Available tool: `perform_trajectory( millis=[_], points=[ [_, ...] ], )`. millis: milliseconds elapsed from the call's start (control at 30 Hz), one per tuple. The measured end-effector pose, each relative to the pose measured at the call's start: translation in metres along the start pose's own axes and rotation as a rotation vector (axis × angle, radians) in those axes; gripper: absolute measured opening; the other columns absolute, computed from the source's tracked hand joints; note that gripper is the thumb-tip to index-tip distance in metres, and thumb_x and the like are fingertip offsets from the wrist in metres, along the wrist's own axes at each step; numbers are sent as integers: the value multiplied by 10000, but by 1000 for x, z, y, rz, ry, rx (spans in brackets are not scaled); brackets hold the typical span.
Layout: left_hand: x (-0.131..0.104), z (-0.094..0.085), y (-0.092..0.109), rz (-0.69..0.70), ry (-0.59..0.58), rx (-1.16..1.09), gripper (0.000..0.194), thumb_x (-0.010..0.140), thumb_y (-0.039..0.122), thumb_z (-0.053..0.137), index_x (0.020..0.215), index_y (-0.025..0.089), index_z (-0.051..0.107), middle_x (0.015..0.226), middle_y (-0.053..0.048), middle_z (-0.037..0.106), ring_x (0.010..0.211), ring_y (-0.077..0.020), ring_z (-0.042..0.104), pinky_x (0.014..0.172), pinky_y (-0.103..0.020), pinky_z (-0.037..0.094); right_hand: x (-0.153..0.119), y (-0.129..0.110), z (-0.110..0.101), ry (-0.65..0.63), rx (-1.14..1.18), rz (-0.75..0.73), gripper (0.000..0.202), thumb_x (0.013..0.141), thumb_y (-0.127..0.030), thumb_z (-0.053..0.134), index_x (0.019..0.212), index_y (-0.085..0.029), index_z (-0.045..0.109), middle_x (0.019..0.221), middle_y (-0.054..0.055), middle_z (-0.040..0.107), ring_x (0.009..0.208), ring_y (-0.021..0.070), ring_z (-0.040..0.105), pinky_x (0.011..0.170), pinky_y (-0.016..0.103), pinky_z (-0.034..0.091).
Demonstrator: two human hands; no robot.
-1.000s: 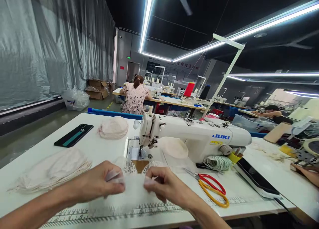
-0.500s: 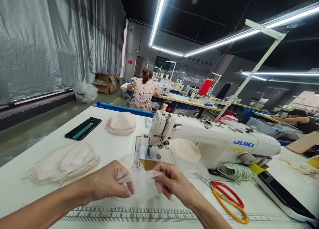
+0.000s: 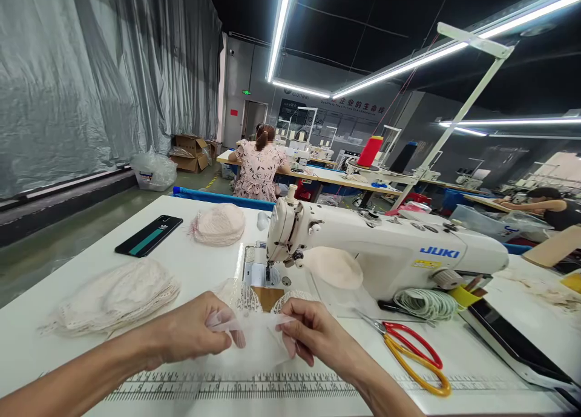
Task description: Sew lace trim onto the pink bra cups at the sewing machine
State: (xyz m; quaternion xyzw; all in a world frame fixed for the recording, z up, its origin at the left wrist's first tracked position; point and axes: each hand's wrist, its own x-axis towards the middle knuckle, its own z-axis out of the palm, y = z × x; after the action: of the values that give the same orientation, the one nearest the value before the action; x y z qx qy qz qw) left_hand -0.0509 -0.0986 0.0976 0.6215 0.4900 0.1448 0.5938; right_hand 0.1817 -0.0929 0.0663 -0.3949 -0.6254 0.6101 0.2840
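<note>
Between my hands, a sheer white fabric (image 3: 254, 344) is stretched over the table near its printed ruler. My left hand (image 3: 200, 329) pinches its left edge, thumb and fingers closed on it. On the other side, my right hand (image 3: 311, 332) grips the right edge. Lace trim (image 3: 242, 295) shows just beyond my fingers, in front of the needle area of the white sewing machine (image 3: 385, 235). A stack of lace pieces (image 3: 118, 293) lies left of my left hand, and a smaller pinkish stack (image 3: 219, 224) sits further back.
A phone (image 3: 149, 235) lies at the left. Scissors (image 3: 415, 356) with red and yellow handles, a coiled cord (image 3: 426, 304) and a black-screened device (image 3: 517, 344) are at the right. A round beige piece (image 3: 334, 267) rests under the machine arm. Another person (image 3: 261, 166) sits ahead.
The sheer fabric is spread a little wider and lower between my hands. More lace shows beside my right hand. The view has shifted slightly; both hands keep their hold.
</note>
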Motion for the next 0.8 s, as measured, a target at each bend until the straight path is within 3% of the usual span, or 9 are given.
perform_trajectory(
  millis=[400,600,800],
  points=[
    [1,-4,-11,52,-45,-41,245,691,350,633,571,176,508,473,93,284,466,-76,194,449,-253,113,2,1,1,5,-6,19,339,794,-463,638,737,-157,504,517,-44,546,367,38,358,365,168,255],
    [1,-6,-10,75,-84,-63,316,671,447,688,604,164,565,474,92,303,457,-71,199,444,-249,113,3,-1,3,-3,-10,25,330,796,-456,634,734,-161,499,514,-44,546,370,40,358,371,167,255],
    [2,-7,-9,72,-65,-76,243,612,377,728,679,148,684,505,69,407,486,-77,276,452,-227,163,3,-2,3,0,-14,28,337,787,-465,640,731,-163,501,517,-45,544,377,42,355,375,168,255]
  ],
)
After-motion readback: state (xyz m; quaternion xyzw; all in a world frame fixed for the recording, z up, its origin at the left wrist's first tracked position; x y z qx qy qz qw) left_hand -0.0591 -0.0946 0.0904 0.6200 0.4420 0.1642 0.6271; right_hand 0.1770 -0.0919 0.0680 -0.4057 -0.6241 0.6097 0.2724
